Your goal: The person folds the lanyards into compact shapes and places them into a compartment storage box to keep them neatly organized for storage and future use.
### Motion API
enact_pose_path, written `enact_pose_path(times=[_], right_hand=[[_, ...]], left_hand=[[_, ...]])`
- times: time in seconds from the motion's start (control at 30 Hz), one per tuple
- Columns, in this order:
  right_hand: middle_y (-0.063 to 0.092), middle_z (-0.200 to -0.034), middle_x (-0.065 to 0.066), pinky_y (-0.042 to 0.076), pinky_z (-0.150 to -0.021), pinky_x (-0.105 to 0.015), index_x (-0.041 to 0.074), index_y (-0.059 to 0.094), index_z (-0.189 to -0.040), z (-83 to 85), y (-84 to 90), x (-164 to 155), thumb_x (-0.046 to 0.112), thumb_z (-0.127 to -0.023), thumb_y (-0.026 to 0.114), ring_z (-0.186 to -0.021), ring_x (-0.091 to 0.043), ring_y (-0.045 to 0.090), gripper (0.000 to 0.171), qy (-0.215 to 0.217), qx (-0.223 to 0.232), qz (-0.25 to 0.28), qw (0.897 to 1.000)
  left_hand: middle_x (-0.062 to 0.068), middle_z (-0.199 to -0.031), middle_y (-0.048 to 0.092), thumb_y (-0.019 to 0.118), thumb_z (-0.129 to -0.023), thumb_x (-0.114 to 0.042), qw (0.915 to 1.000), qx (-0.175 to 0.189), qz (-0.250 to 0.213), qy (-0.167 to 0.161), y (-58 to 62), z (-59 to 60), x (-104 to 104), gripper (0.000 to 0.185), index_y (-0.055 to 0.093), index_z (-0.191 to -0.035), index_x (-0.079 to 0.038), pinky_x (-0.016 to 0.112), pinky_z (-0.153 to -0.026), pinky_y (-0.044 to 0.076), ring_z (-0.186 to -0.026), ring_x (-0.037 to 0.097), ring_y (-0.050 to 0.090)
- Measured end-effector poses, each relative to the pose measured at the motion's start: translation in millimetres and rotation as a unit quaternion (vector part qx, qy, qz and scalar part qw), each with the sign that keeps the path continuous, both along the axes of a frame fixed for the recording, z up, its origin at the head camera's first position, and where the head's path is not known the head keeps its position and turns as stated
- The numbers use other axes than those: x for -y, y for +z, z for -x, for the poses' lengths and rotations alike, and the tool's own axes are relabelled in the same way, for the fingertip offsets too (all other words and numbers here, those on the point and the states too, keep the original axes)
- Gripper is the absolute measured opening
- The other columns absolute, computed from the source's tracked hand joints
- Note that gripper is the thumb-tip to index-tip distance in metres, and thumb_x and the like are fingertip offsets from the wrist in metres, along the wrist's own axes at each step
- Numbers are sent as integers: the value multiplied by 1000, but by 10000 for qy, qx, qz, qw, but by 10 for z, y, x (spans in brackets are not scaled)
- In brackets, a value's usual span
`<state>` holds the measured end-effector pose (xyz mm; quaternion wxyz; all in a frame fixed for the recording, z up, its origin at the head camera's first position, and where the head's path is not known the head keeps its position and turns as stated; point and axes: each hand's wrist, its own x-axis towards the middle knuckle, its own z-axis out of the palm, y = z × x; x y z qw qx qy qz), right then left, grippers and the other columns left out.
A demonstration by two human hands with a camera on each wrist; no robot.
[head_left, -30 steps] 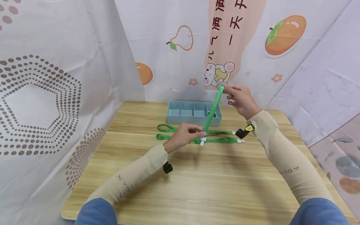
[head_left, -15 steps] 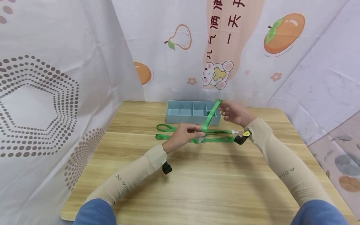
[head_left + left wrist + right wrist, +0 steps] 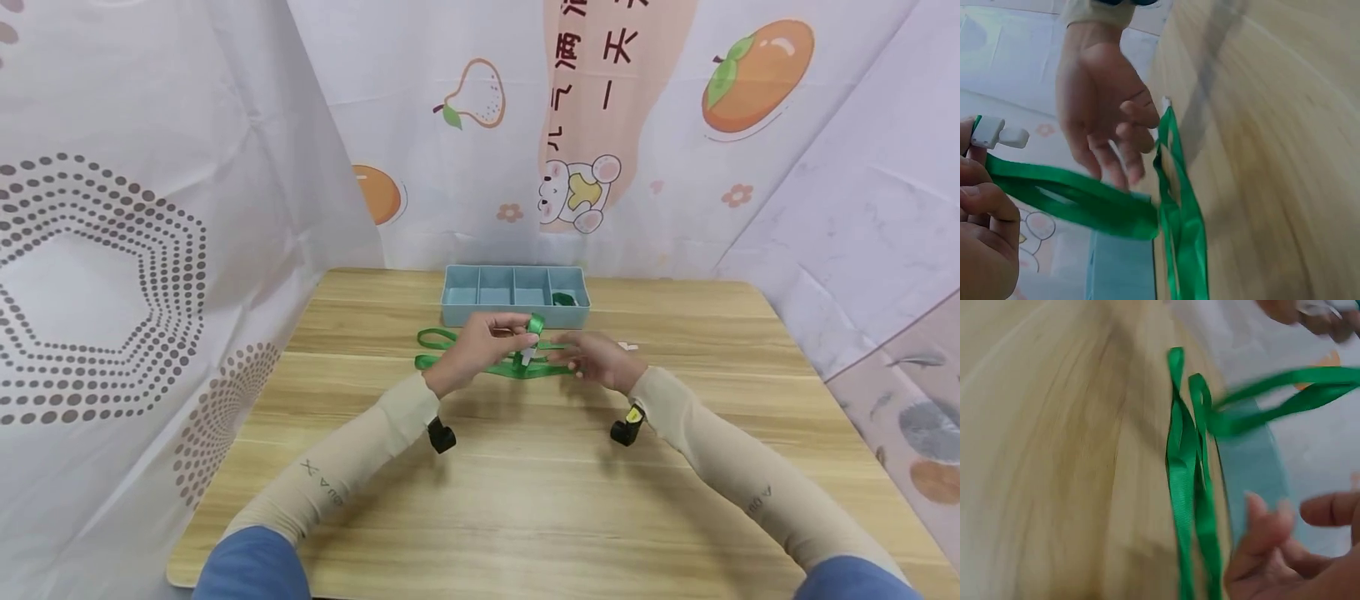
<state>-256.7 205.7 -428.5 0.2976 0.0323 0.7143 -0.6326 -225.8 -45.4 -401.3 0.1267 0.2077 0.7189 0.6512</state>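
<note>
Over the desk (image 3: 525, 500), near its far middle: both hands work just in front of a blue tray (image 3: 514, 307).
Left hand (image 3: 480, 346): pinches the white clip end (image 3: 999, 132) of a green strap (image 3: 1079, 203), fingers curled round it and lifted a little off the wood.
Right hand (image 3: 600, 360): fingers loosely spread and mostly straight, holding nothing; in the left wrist view its fingertips (image 3: 1124, 178) hang just beside the held strap's loop, and whether they touch it I cannot tell.
Held strap: runs from the left hand's pinch rightwards and down toward the right hand, so its long axis lies across the desk, side to side.
Other straps (image 3: 1188, 487): lie flat on the wood, also side to side, between the hands and the tray.
Key relation: the free loop end lies nearer the right hand, the clip end sits in the left.
Tray: four compartments; something green (image 3: 564, 298) lies in the rightmost one.
Backdrop: printed cloth (image 3: 600, 125) with fruit drawings.
</note>
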Motion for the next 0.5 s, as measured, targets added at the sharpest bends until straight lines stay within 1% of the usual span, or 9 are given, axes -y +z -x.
enact_pose_path(times=[0.03,0.07,0.1,0.17,0.27,0.33,0.4,0.43,0.5], right_hand=[[55,-142,-24,44,-65,-28,6,45,-153,-33,41,13,28,-110,50,-77,-15,50,49,78,-437,-223,9988],[55,-139,-24,45,-67,-31,8,46,-152,-61,93,23,24,-108,55,-80,-20,51,48,194,-918,-444,9946],[57,-134,-23,46,-67,-33,11,47,-152,-80,149,30,21,-106,59,-82,-24,51,49,333,-1421,-644,9872],[58,-126,-19,46,-65,-34,16,51,-150,-107,281,49,20,-102,67,-80,-29,51,51,648,-2387,-955,9642],[62,-114,-11,44,-60,-33,20,60,-143,-106,444,78,22,-97,76,-74,-29,52,50,1016,-3527,-1325,9207],[65,-105,-6,42,-58,-32,21,67,-136,-92,510,97,25,-95,79,-70,-24,51,43,1130,-4041,-1561,8942],[66,-98,-2,42,-59,-32,21,72,-128,-76,542,112,23,-95,78,-70,-22,52,33,1156,-4369,-1724,8752],[67,-96,0,42,-59,-32,20,75,-124,-70,549,119,21,-96,77,-70,-21,52,28,1152,-4479,-1779,8686],[67,-94,2,43,-61,-32,19,77,-118,-63,556,133,15,-96,75,-71,-20,52,22,1114,-4604,-1795,8622]], left_hand=[[6,-105,72,75,-97,-21,10000,13,15,-19,17,7,8,41,67,-136,-7,27,-56,44,-90,38,63],[7,-104,72,75,-97,-21,10000,17,51,-29,38,12,16,41,67,-136,-7,27,-55,43,-88,37,62],[7,-104,72,75,-97,-20,10000,14,73,-55,58,17,26,42,67,-136,-7,27,-56,43,-87,36,62],[7,-104,72,75,-97,-20,9999,22,151,-63,95,27,46,42,67,-136,-7,27,-55,42,-86,29,63],[7,-103,72,77,-96,-22,9996,88,241,-67,129,45,73,43,68,-135,-8,27,-54,41,-82,21,63],[6,-103,72,77,-95,-23,9995,121,265,-103,136,58,81,43,68,-135,-9,27,-54,41,-80,18,63],[6,-102,72,78,-95,-22,9994,106,292,-179,136,71,81,42,69,-135,-10,27,-55,41,-79,16,62],[6,-101,72,78,-95,-22,9993,77,301,-227,139,72,79,42,69,-134,-10,27,-55,41,-79,16,63],[6,-100,72,78,-95,-22,9990,31,295,-342,143,75,73,41,70,-134,-10,27,-56,41,-81,17,64]])
